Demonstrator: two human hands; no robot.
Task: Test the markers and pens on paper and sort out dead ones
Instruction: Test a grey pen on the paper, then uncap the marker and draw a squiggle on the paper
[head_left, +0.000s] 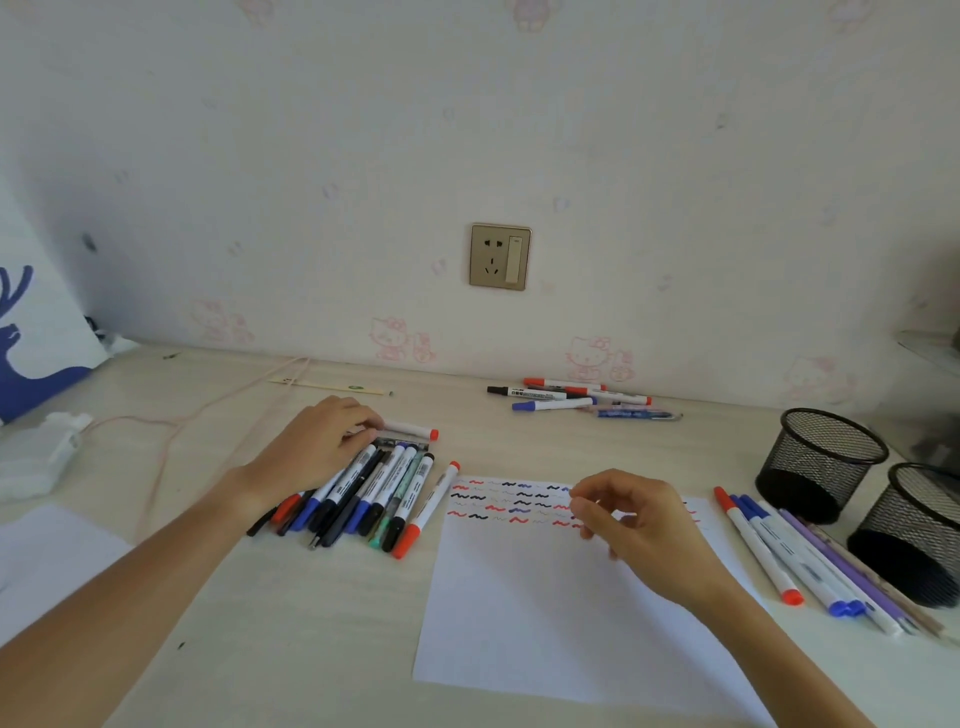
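A white sheet of paper lies on the desk, with red, black and blue squiggles across its top. To its left is a pile of several markers and pens. My left hand rests on that pile, its fingertips curled over the end of a white marker with a red cap at the pile's far edge. My right hand hovers over the paper's upper right with fingers loosely curled and nothing in them. Several more pens lie right of the paper, and another group lies by the wall.
Two black mesh pen cups stand at the right edge. A pink cable runs across the left of the desk to a white lump. A wrapped stick lies near the wall, and another white sheet lies front left.
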